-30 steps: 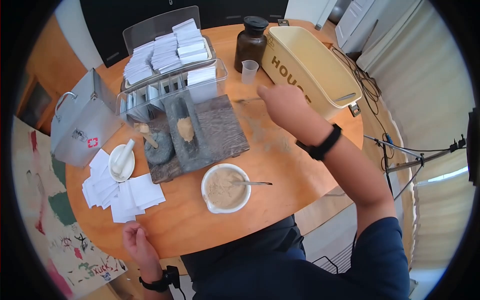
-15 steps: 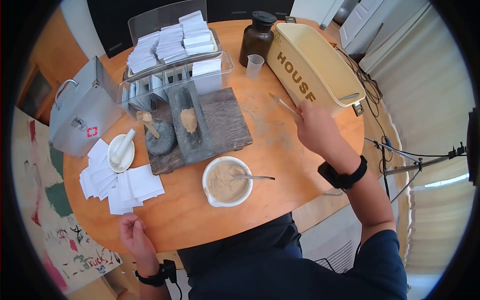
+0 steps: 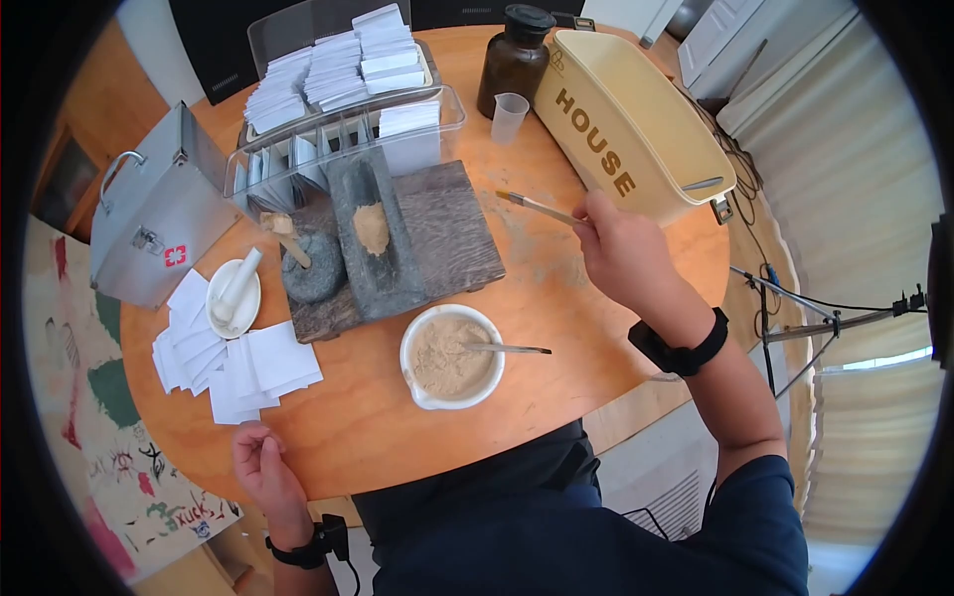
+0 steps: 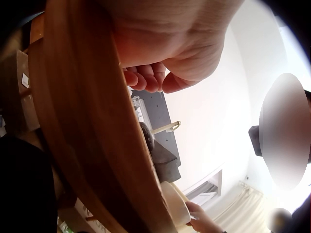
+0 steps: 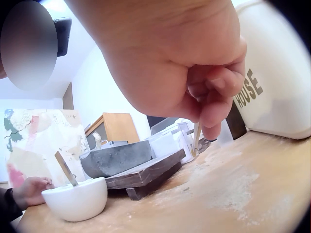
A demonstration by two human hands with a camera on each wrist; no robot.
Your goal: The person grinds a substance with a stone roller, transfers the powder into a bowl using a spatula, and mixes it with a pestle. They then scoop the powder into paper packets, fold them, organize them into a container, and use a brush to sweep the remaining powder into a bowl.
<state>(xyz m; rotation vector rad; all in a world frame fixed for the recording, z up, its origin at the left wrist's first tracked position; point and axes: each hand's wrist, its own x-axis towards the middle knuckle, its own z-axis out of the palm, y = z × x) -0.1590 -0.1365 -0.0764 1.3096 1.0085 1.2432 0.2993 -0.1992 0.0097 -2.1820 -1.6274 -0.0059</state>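
Note:
In the head view my right hand (image 3: 624,250) pinches a thin-handled brush (image 3: 542,208) over the table. The brush's bristles point left, toward the wooden board (image 3: 452,223). Powder smears (image 5: 233,194) lie on the tabletop below that hand in the right wrist view. Resting at the table's near left edge, my left hand (image 3: 266,463) has loosely curled fingers and holds nothing. White paper packets (image 3: 273,360) lie just beyond it. Between the hands stands a white mortar bowl (image 3: 408,379) of beige powder (image 3: 437,363) with a metal spoon (image 3: 517,349) in it.
A stone trough (image 3: 363,189) with powder and a round stone (image 3: 316,278) with a wooden-handled tool sit on the board. Behind are boxes of packets (image 3: 393,60). A cream HOUSE bin (image 3: 596,139), plastic cup (image 3: 509,117) and brown jar (image 3: 515,65) stand right; a metal case (image 3: 159,219) left.
My right hand has drawn back toward me and rightward, and the brush has come into clear sight, its tip swinging to point left. My left hand stays at the table edge.

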